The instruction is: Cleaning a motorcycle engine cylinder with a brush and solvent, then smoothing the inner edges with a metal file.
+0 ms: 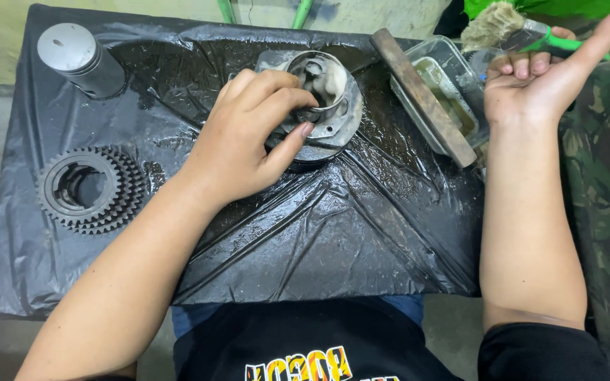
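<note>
My left hand (pixel 248 134) grips the rim of a round grey metal housing (pixel 333 106) that rests on a wet black plastic sheet (pixel 333 240); whitish residue shows inside its bore. My right hand (pixel 538 77) is raised at the upper right, palm up, fingers closed around the green handle of a paintbrush (pixel 513 32) with worn pale bristles. The brush hovers above a clear plastic tub (pixel 439 85) holding murky liquid.
A flat rusty metal bar (pixel 421 95) lies across the tub's left edge. A stack of toothed gears (pixel 90 189) lies at the left of the sheet, and a grey metal cylinder (pixel 79 60) stands at the far left corner. Camouflage cloth (pixel 605 190) covers the right side.
</note>
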